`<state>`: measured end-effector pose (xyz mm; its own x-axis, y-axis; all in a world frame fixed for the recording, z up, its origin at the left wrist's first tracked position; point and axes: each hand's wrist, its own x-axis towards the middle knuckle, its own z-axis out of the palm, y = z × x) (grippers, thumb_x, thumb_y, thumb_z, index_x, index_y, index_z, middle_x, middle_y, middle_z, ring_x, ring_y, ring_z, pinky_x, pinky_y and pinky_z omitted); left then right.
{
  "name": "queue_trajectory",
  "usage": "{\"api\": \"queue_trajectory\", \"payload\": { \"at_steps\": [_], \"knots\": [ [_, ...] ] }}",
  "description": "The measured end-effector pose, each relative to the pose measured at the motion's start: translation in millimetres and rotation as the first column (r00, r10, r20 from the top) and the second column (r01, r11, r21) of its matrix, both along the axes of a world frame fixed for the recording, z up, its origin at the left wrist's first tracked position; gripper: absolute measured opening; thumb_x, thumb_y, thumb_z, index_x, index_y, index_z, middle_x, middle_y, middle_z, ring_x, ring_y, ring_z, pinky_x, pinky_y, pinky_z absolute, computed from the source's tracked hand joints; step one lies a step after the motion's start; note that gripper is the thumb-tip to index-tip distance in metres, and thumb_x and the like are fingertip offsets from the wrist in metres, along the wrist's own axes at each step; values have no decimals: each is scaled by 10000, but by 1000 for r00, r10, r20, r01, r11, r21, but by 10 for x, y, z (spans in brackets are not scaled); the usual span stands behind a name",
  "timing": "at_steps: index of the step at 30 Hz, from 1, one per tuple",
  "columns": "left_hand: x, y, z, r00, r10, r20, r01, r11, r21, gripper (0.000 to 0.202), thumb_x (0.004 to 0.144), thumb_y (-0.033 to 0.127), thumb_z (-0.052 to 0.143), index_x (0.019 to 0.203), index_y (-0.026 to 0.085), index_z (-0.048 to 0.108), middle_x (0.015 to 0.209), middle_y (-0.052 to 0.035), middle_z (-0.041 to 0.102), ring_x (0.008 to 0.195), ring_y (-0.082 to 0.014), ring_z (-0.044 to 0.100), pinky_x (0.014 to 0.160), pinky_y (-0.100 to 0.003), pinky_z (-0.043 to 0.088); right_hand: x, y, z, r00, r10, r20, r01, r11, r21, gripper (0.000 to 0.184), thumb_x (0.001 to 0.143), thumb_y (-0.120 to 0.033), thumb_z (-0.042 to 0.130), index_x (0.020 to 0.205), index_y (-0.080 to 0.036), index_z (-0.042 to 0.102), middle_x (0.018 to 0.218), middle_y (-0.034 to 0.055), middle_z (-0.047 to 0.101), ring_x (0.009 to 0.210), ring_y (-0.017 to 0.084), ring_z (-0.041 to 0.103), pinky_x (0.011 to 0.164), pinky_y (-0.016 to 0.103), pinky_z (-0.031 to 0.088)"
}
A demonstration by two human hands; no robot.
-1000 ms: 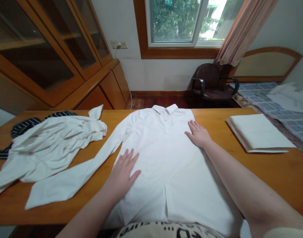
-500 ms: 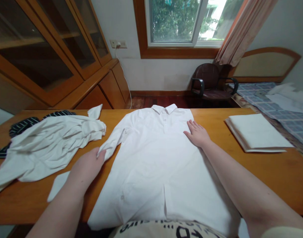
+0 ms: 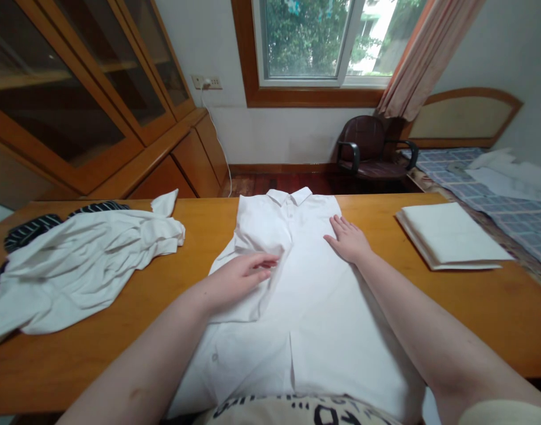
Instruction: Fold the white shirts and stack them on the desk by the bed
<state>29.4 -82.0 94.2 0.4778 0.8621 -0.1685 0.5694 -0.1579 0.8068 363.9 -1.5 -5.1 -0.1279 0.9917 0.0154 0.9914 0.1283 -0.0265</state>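
Note:
A white collared shirt (image 3: 315, 295) lies flat on the wooden table (image 3: 120, 330), collar pointing away from me. Its left sleeve (image 3: 257, 236) is folded inward across the front. My left hand (image 3: 239, 274) pinches that sleeve's fabric over the middle of the shirt, fingers closed on it. My right hand (image 3: 346, 239) rests flat and open on the shirt's right chest, holding it down.
A heap of crumpled white clothes (image 3: 75, 260) with dark striped cloth (image 3: 31, 225) beneath lies at the left. A folded white stack (image 3: 447, 236) sits at the right. Beyond the table stand a glass-door cabinet (image 3: 75, 100), a dark chair (image 3: 372, 147) and a bed (image 3: 496, 177).
My left hand left the shirt's lower left, took hold of the outstretched left sleeve and carried it rightward over the shirt front. My right hand has stayed in place.

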Motion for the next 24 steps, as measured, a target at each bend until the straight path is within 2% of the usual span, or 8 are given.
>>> {"api": "queue_trajectory", "payload": {
  "at_steps": [2,4,5,7,10,13,18,24],
  "knots": [
    [-26,98,-92,999,-22,-31,23,999,39,373,872,406,463,1138,230,656,1158,-48,672,1038,-200,621,909,-313,472,0,-3,7,1000,2,3,-2,1000,0,732,916,-596,243,1489,-142,276,1544,80,249,1415,238,232,1131,417,232],
    [-144,224,-216,985,135,-112,-112,975,192,375,890,379,418,1125,204,652,1146,-66,670,1053,-209,608,933,-335,459,2,-6,10,1000,4,2,-4,1000,1,732,917,-596,239,1490,-142,275,1545,80,247,1415,237,233,1131,413,231],
    [-226,288,-286,960,227,-162,-173,941,292,377,886,359,415,1130,187,645,1159,-79,659,1081,-221,591,962,-353,440,2,-6,9,1000,3,1,-3,1000,1,731,918,-596,238,1490,-144,275,1545,79,247,1415,237,234,1131,411,231],
    [-402,403,-429,903,340,-264,-204,878,433,401,857,334,442,1170,157,620,1220,-104,622,1156,-245,543,1022,-386,393,5,-4,5,1000,2,-3,-2,1000,3,730,918,-597,238,1490,-147,275,1545,80,248,1415,237,235,1131,409,230],
    [-603,515,-624,884,323,-339,-130,865,484,535,823,374,490,1303,141,522,1375,-112,510,1272,-252,451,1080,-398,337,10,3,-8,1000,5,-12,-5,1000,6,728,918,-597,249,1489,-147,279,1545,81,248,1414,240,237,1131,410,230],
    [-654,576,-747,883,293,-367,-77,861,502,522,810,389,515,1279,160,550,1309,-99,573,1211,-253,508,1044,-384,379,20,10,-22,1000,6,-23,-6,1000,10,725,916,-594,268,1485,-145,288,1542,87,255,1410,248,245,1128,417,231],
    [-582,625,-755,835,348,-427,-66,833,549,359,845,337,486,1129,195,654,1043,-84,697,1002,-267,607,891,-380,458,35,13,-36,999,5,-51,-4,1000,15,712,914,-585,303,1483,-158,295,1540,93,263,1405,263,255,1124,424,233],
    [-763,618,-685,847,308,-434,-66,870,488,322,860,311,462,1070,221,688,1050,-64,687,975,-224,616,845,-319,468,33,13,-29,998,7,-62,-6,1000,13,706,914,-575,321,1478,-150,309,1537,99,268,1403,270,260,1126,425,234]
  ]
}}
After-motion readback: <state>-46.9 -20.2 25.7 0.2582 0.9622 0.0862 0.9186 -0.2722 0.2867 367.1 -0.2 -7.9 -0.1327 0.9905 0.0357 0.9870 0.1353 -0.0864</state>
